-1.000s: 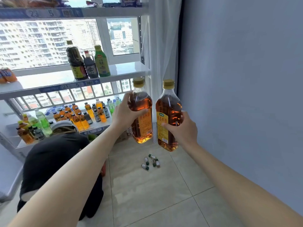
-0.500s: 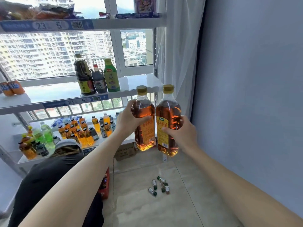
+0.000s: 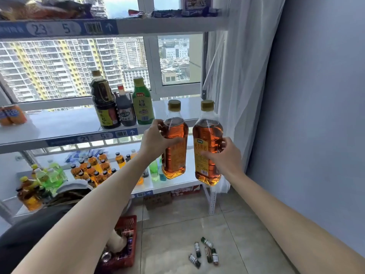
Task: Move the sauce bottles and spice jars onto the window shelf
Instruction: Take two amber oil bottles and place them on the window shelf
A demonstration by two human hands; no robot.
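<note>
My left hand (image 3: 156, 140) grips an amber bottle with a yellow cap (image 3: 174, 155), held upright in the air. Beside it my right hand (image 3: 222, 157) holds a second, matching amber bottle (image 3: 207, 135). Both hang just in front of the right end of the white window shelf (image 3: 59, 123), a little below its surface. On that shelf stand a dark soy bottle (image 3: 104, 101), a smaller dark bottle (image 3: 125, 107) and a green bottle (image 3: 142, 101). Several small spice jars (image 3: 205, 252) lie on the floor tiles.
A person in black (image 3: 39, 230) crouches at lower left by a red basket (image 3: 126, 242). The lower shelf (image 3: 177, 184) is crowded with drink bottles. An upper shelf (image 3: 167, 24) holds packets. A curtain (image 3: 233, 86) and a blue-grey wall (image 3: 316, 115) close the right side.
Both hands have carried the amber bottles up and closer to the window shelf. My view has moved nearer the shelving and tilted up.
</note>
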